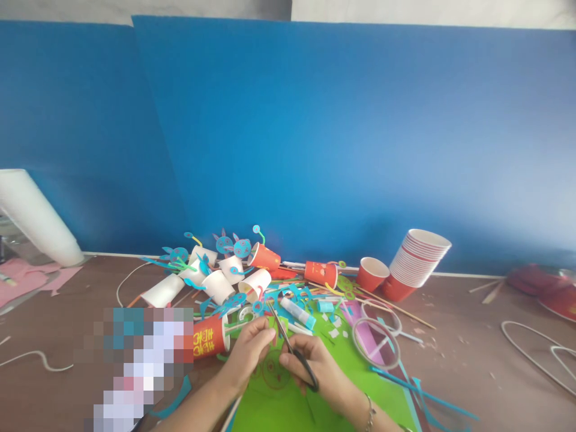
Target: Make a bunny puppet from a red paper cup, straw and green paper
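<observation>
My right hand [315, 363] grips a pair of scissors [306, 367] with black handles, its metal blades pointing up and away from me. Beside the blades, my left hand [249, 348] is closed in a pinch on a small piece of light green paper [281, 324]. Below both hands lies a green paper sheet [346, 390]; a round face with ears [275, 371] is drawn on it in reddish lines. A glue stick [297, 314] with a blue cap rests just beyond the hands, among blue paper scraps [299, 294].
White paper cups [218, 287] and red paper cups [321, 273] with blue animal cutouts lie behind. A leaning cup stack [418, 264] stands at the back right. Tape rings [375, 343] and a blue pencil [423, 390] are at the right. A blue panel [337, 132] borders the table.
</observation>
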The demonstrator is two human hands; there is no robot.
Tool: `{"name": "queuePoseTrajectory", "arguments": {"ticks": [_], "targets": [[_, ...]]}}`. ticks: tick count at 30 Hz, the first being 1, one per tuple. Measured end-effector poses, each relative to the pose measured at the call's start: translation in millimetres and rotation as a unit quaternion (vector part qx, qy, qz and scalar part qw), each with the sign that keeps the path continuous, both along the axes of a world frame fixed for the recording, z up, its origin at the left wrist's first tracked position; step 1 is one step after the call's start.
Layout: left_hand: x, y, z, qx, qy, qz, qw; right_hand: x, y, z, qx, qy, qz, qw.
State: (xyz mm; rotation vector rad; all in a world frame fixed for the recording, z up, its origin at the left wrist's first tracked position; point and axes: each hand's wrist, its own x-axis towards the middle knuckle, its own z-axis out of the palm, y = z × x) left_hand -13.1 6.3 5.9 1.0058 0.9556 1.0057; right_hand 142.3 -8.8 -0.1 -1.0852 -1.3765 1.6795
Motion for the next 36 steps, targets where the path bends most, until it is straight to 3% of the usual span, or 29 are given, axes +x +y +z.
{"name": "queuePoseTrajectory", "arguments": {"ticks": [9, 13, 16, 18, 25, 29, 31, 36], "targets": [[-1.2, 0.9, -1.1, 0.010, 0.000, 0.011, 1.000, 1.0, 3.2, -1.6, 0.002, -0.012, -0.019, 1.000], [-1.4, 0.2, 3.8, 0.057, 0.029, -0.060, 0.996, 0.6, 6.5, -2.2, 0.024, 0.000, -0.081, 0.996], [-0.4, -2.5, 6.9, 0.104, 0.056, -0.129, 0.985, 0.3, 7.5, -2.9, 0.021, -0.004, -0.069, 0.997], [0.5, -4.7, 7.3, 0.114, 0.062, -0.141, 0.981, 0.1, 7.6, -3.9, 0.017, -0.007, -0.057, 0.998], [3.4, -6.3, 1.0, 0.033, 0.081, -0.122, 0.989, 2.3, 9.6, -7.4, 0.042, 0.014, -0.161, 0.986], [2.6, -1.4, -1.0, 0.111, 0.108, 0.015, 0.988, 0.5, 9.4, -7.4, 0.024, 0.003, -0.157, 0.987], [2.2, -0.2, -1.6, 0.114, 0.104, 0.043, 0.987, -1.1, 8.6, -6.6, 0.016, -0.004, -0.147, 0.989], [4.5, -2.5, -2.6, 0.077, 0.069, -0.013, 0.995, -2.7, 5.3, -2.7, 0.020, -0.007, -0.137, 0.990]]}}
